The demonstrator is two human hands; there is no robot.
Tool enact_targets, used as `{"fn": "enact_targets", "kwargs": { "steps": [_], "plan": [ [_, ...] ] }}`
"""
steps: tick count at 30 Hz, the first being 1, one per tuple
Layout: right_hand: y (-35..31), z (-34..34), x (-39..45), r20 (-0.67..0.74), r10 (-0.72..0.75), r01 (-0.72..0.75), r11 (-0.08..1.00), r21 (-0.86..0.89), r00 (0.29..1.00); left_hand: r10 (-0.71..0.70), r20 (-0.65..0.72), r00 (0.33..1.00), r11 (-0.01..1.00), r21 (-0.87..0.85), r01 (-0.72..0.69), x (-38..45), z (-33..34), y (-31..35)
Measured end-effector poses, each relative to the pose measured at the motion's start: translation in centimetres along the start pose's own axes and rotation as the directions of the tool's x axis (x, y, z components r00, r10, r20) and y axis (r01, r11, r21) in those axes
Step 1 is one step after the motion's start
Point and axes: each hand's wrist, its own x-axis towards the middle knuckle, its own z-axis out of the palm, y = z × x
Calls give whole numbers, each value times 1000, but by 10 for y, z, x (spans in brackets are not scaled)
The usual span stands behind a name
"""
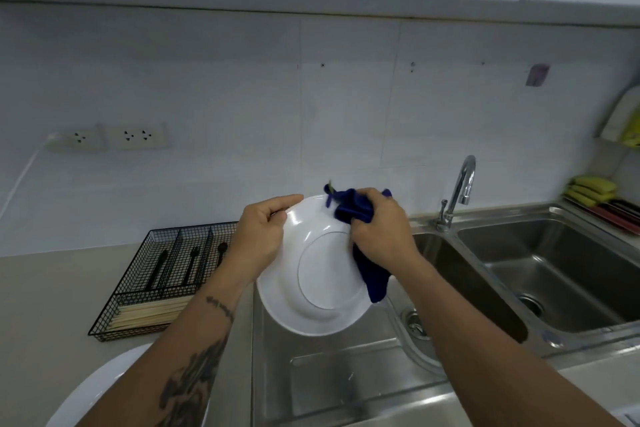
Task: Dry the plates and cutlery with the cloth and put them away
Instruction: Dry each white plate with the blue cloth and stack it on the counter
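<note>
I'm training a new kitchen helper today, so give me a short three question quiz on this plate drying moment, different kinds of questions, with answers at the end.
1. True or false: the left hand grips the plate by its rim.
2. Which side of the plate faces the camera? A) the underside with its foot ring B) the eating side C) only the edge
3. Fill in: the black cutlery lies in the wire ____ on the counter.

Key
1. True. The right hand holds the blue cloth against the plate's right rim.
2. A.
3. Tray; it sits left of the sink, with pale chopsticks in its front section.
</note>
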Motion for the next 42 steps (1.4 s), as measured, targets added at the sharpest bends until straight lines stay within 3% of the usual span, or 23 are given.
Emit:
{"fn": "enact_targets", "kwargs": {
  "steps": [3, 7, 9, 12, 14, 17, 19, 23, 29, 34, 37, 42],
  "plan": [
    [-22, 17, -14, 64, -177, 185, 973, -142, 982, 16, -25, 1000, 999, 29, -15, 6, 6, 1],
    [-21, 25, -30, 199, -392, 434, 863, -258, 898, 4, -36, 999, 1000, -26, -5, 3, 4, 2],
    [0, 19, -21, 188, -324, 362, 903, -231, 927, -29, -80, 996, 1000, 1, 30, 2, -6, 2],
    [29, 7, -12, 140, -77, 96, 986, -133, 987, -91, -172, 981, 996, -30, 88, 4, -22, -2],
    [34, 12, -21, 105, -23, 35, 992, -121, 994, -113, -192, 975, 993, -61, 104, 5, -26, -3],
    [15, 25, -40, 49, -154, 159, 982, -101, 987, -111, -208, 972, 993, -62, 100, 5, -15, -1],
    [-5, 35, -54, 103, -273, 285, 950, -124, 956, -126, -176, 976, 992, -48, 120, 3, -2, 2],
    [-11, 40, -81, 256, -435, 485, 854, -188, 864, -250, -203, 947, 952, -229, 203, 0, 8, 4],
    [24, 30, -57, 120, -261, 284, 928, -241, 958, -272, -179, 945, 956, -158, 246, -6, -3, 0],
    [7, 32, -71, 172, -447, 479, 809, -340, 878, -287, -180, 941, 939, -246, 240, -7, 3, 14],
    [24, 22, -70, 252, -465, 528, 758, -383, 849, -317, -215, 924, 934, -239, 264, -8, -9, 20],
    [10, 11, -51, 156, -249, 275, 945, -179, 956, -343, -171, 924, 930, -199, 308, -13, -4, 21]
  ]
}}
